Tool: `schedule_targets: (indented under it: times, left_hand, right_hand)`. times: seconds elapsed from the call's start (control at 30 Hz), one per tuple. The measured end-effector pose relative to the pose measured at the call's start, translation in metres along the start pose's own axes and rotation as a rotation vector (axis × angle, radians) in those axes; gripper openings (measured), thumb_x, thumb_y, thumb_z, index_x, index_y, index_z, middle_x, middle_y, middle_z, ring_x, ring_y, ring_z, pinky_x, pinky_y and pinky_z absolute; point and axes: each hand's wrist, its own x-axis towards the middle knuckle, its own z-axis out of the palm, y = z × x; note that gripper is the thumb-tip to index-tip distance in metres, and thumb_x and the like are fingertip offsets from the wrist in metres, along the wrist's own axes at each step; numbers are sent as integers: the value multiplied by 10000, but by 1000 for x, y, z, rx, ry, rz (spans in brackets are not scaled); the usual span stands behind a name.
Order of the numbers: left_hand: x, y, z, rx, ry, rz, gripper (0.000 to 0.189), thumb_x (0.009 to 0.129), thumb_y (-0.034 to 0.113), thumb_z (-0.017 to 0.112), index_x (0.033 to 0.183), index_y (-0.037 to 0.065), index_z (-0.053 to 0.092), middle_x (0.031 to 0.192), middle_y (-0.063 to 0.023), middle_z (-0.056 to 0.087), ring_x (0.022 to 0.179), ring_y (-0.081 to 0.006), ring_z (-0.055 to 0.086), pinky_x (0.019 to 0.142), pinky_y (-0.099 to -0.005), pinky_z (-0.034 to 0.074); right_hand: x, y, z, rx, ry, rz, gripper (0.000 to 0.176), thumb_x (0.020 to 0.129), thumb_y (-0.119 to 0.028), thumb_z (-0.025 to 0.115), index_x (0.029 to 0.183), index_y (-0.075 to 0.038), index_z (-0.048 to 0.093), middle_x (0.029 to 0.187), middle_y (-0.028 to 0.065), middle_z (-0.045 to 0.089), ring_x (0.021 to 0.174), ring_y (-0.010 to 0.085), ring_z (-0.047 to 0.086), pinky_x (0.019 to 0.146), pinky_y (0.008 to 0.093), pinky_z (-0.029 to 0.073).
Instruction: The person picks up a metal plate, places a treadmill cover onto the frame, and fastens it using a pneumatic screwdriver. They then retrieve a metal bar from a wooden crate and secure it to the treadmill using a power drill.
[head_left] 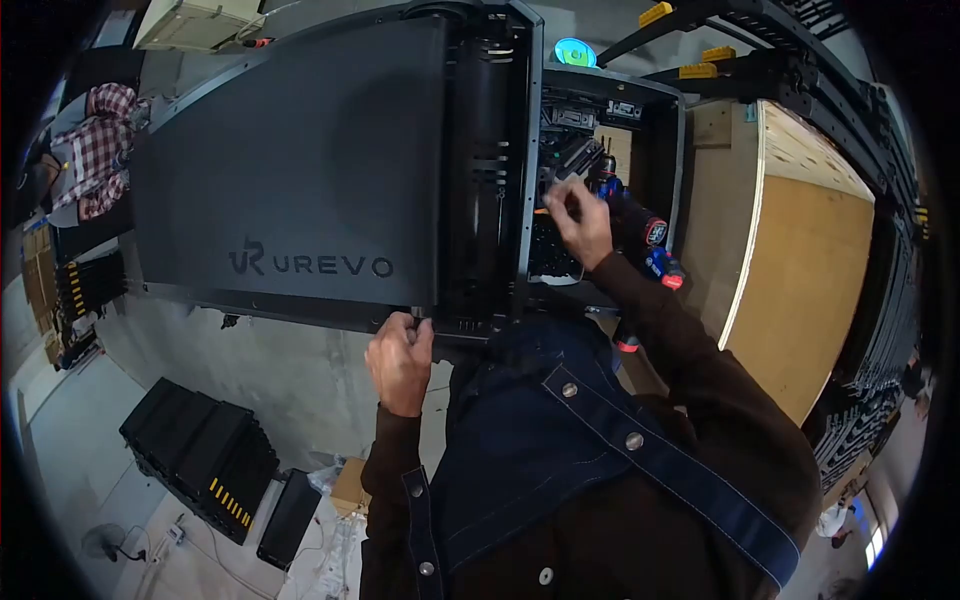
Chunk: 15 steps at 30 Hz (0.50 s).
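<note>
the black urevo treadmill [290,190] lies across in front of the wearer, its roller [490,110] bare beside the belt [400,130]; the left hand [398,365] bunches its fingers at the near edge, their grip hidden; a slipping belt could nip them; the right hand [580,225], thumb and forefinger curled close, hangs over the black bin [682,160], and i cannot tell whether it holds anything; a loose pinch could drop something small beside the power drill [640,222].

The left hand [397,362] touches the treadmill [300,180]; the right hand [588,228] hovers over a tray [683,140].
</note>
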Motion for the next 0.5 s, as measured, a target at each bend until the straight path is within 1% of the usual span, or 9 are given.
schedule_targets:
  times: [0.1,0.13,0.2,0.23,0.33,0.37,0.43,0.47,0.5]
  left_hand:
    - [-7,-6,8,-14,84,39,168,862,124,741,913,-16,664,764,-152,662,660,-320,643,618,-387,506]
    - [-10,-8,10,-1,92,23,168,862,124,741,913,-16,664,764,-152,662,660,-320,643,618,-387,506]
    - [-22,-15,13,-299,304,92,185,883,141,753,974,-6,686,786,-117,676,665,-212,648,628,-306,516]
    - [-37,-32,16,-366,354,-34,194,908,164,742,1016,8,701,809,-97,688,699,-139,644,652,-261,519]
    - [-71,-105,35,-539,355,-311,169,915,158,717,995,9,710,790,-95,687,688,-119,633,648,-261,514]
    - [-75,-126,37,-482,275,-395,173,920,169,686,975,7,716,781,-120,697,688,-178,661,669,-299,526]
    - [-68,-167,47,-407,225,-391,176,919,169,663,967,9,719,791,-140,707,714,-228,680,681,-337,533]
    - [-62,-185,55,-334,153,-382,183,918,169,641,959,10,722,801,-160,716,739,-279,699,693,-376,540]
    - [-50,-202,63,-346,160,-383,183,918,169,641,959,10,722,801,-160,716,739,-279,699,693,-376,540]
  right_hand:
    - [-49,106,23,-568,-578,129,155,886,-135,666,983,-15,653,944,194,693,866,365,694,718,448,554]
    - [-63,131,34,-668,-629,186,178,883,-148,653,1006,-21,659,982,207,689,903,388,688,744,479,556]
    - [-75,152,52,-782,-649,222,192,882,-157,629,1020,-29,667,1013,218,686,943,413,681,778,506,563]
    - [-80,155,61,-794,-612,209,181,885,-152,619,1011,-32,670,1005,215,687,947,415,681,787,502,567]
    - [-76,143,63,-796,-711,187,165,879,-120,598,1001,-36,670,989,202,690,934,404,682,786,507,567]
    - [-76,164,65,-834,-789,168,166,875,-99,590,1005,-38,672,983,197,691,927,402,682,789,507,567]
    - [-98,225,67,-536,-587,122,195,857,-144,606,997,-23,669,983,200,686,920,406,680,785,501,566]
    - [-113,290,85,-34,-474,258,251,861,-257,636,958,-28,671,945,168,693,912,371,690,766,491,566]
    - [-106,278,90,-43,-478,249,251,861,-257,636,958,-28,671,945,168,693,912,371,690,766,491,566]
